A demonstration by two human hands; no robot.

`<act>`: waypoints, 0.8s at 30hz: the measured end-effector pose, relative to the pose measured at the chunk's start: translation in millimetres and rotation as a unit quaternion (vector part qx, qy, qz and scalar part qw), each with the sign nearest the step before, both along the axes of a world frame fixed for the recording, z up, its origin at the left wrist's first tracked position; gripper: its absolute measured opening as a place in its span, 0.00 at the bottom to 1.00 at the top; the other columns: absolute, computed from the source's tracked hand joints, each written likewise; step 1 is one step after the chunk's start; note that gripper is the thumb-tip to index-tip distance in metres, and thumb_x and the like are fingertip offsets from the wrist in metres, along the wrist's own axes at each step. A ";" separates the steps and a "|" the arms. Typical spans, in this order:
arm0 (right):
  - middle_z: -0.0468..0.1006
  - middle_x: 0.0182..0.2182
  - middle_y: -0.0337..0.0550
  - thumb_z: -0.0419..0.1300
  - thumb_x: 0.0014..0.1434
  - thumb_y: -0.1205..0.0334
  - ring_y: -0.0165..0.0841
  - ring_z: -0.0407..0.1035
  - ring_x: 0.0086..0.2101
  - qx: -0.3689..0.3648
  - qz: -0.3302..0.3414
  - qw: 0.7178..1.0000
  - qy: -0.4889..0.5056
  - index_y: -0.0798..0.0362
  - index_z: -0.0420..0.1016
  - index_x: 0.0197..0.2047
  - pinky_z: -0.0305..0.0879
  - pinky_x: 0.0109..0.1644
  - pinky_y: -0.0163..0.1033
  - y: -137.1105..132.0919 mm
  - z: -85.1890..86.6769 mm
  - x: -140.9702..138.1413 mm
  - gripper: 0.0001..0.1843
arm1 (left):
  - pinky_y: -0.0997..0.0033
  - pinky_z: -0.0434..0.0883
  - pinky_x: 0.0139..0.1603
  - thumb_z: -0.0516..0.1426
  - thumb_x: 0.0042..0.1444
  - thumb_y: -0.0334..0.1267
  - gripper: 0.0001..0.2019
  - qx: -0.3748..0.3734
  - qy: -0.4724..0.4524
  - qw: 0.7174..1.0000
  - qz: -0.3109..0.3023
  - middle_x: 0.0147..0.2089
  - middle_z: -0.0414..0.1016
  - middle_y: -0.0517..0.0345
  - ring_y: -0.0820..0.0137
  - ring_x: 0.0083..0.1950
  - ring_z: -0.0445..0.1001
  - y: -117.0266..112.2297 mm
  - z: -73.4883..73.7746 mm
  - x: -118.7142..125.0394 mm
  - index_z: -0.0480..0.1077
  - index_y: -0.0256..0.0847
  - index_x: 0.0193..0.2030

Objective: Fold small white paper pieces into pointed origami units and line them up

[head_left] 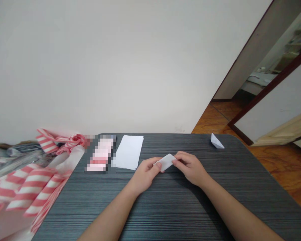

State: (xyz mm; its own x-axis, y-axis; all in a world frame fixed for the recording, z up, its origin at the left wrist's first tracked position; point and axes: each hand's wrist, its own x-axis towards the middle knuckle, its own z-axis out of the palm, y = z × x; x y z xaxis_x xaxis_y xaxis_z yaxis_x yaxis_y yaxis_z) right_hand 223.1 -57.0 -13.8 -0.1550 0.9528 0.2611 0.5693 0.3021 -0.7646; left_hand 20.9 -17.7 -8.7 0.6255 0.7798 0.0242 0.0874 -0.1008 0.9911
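Note:
Between my two hands is a small folded piece of white paper (167,161), held just above the dark table. My left hand (148,172) pinches its left end, the thumb lying on top. At the right end, my right hand (189,166) grips the paper's edge between thumb and fingers. Some fingertips are hidden behind the paper. A stack of white paper sheets (129,152) lies to the left of my hands. Toward the far right corner of the table sits a folded paper boat (217,141), apart from both hands.
The dark striped-grain table (150,214) stands against a white wall (140,67). A blurred-out flat object (101,154) lies left of the paper stack. Red-and-white striped cloth (35,184) is heaped beyond the table's left edge. Wooden flooring (273,160) shows at right.

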 end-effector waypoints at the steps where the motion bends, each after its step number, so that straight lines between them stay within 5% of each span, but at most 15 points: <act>1: 0.71 0.26 0.40 0.54 0.61 0.61 0.31 0.65 0.29 -0.005 -0.003 1.000 -0.004 0.53 0.75 0.33 0.60 0.35 0.36 0.0 -0.1 -0.2 0.10 | 0.69 0.66 0.42 0.50 0.58 0.45 0.16 -0.004 0.011 1.000 -0.007 0.38 0.75 0.51 0.66 0.40 0.71 -0.4 0.1 0.4 0.72 0.35 0.36; 8: 0.72 0.25 0.40 0.54 0.60 0.61 0.30 0.66 0.27 -0.045 0.019 0.999 0.016 0.54 0.73 0.30 0.60 0.33 0.33 -1.0 -3.7 -4.1 0.11 | 0.73 0.66 0.29 0.49 0.58 0.45 0.16 -0.044 0.038 0.998 -0.012 0.27 0.75 0.54 0.71 0.27 0.70 -2.6 -2.1 3.1 0.71 0.35 0.35; 13: 0.75 0.25 0.38 0.51 0.62 0.62 0.29 0.69 0.25 -0.097 0.037 0.993 0.051 0.52 0.73 0.43 0.62 0.31 0.33 -2.4 -5.1 -7.6 0.11 | 0.74 0.64 0.27 0.49 0.58 0.45 0.16 -0.058 0.038 0.997 -0.018 0.26 0.75 0.54 0.70 0.26 0.71 -2.7 -3.0 2.4 0.72 0.34 0.34; 24: 0.77 0.32 0.42 0.52 0.62 0.63 0.31 0.69 0.33 0.023 0.122 0.992 0.017 0.47 0.74 0.49 0.63 0.39 0.36 -1.4 -3.7 -3.6 0.15 | 0.73 0.68 0.28 0.52 0.56 0.41 0.11 -0.154 -0.044 0.987 -0.011 0.31 0.76 0.52 0.69 0.29 0.74 0.6 -8.6 4.6 0.69 0.34 0.36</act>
